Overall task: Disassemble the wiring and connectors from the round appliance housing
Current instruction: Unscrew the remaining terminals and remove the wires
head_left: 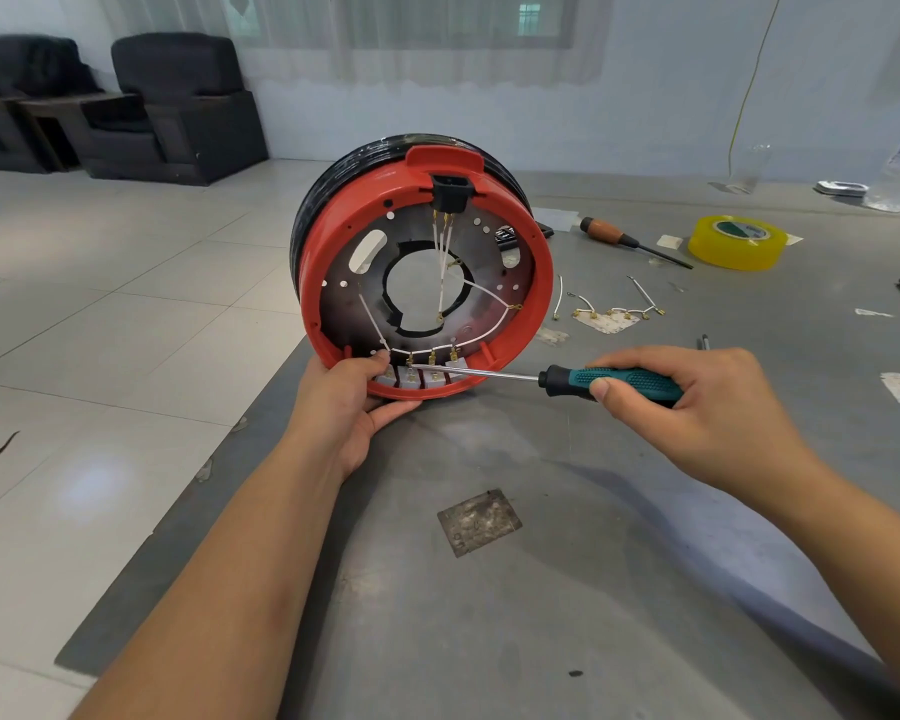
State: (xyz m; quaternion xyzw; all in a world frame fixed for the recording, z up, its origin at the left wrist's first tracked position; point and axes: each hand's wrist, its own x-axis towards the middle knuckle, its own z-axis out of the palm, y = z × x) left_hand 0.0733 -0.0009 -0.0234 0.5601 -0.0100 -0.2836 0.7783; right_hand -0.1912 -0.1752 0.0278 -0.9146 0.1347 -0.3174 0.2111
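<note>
The round red housing (540, 283) stands on edge on the grey table, its open side facing me. White wires (481, 290) with brass connectors run across its dark inner plate from a black socket (449, 192) at the top down to a row of white switch blocks (421, 376) at the bottom rim. My left hand (352, 394) grips the bottom rim from the left. My right hand (697, 402) holds a teal-handled screwdriver (614, 383); its tip touches a brass connector above the switch row.
Removed wires with connectors (611, 310) lie on the table right of the housing. Behind them are a wooden-handled screwdriver (627, 240) and a yellow tape roll (738, 242). A small metal plate (479, 521) lies near me. The table's left edge runs diagonally past my left forearm.
</note>
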